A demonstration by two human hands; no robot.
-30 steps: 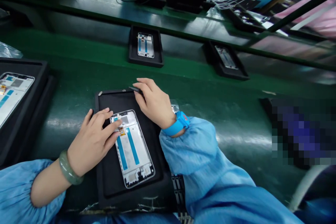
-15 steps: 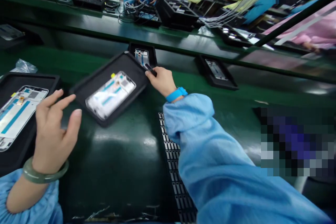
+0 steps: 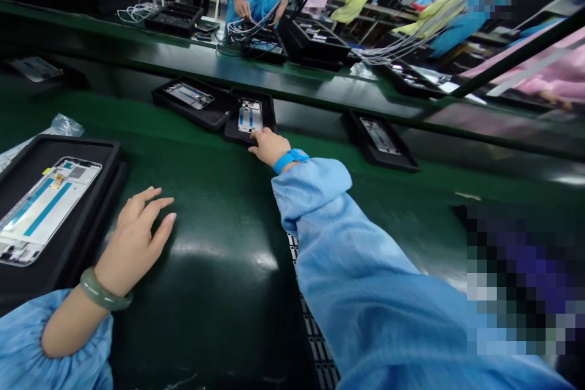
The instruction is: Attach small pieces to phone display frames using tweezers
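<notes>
Reaching across the green bench [image 3: 219, 292], the right hand [image 3: 269, 149] curls at a far black tray [image 3: 269, 113], though whether it grips anything is hard to tell. The left hand [image 3: 137, 241] lies open and empty. Two phone frames [image 3: 250, 116] already sit in far trays; another phone frame [image 3: 46, 210] lies near, at left, in its own tray [image 3: 68, 143].

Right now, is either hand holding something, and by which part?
The bare left hand holds nothing; its fingers are open. The bare right hand, curled at the black rectangular tray, hides whatever might be there, so I cannot tell.
</notes>
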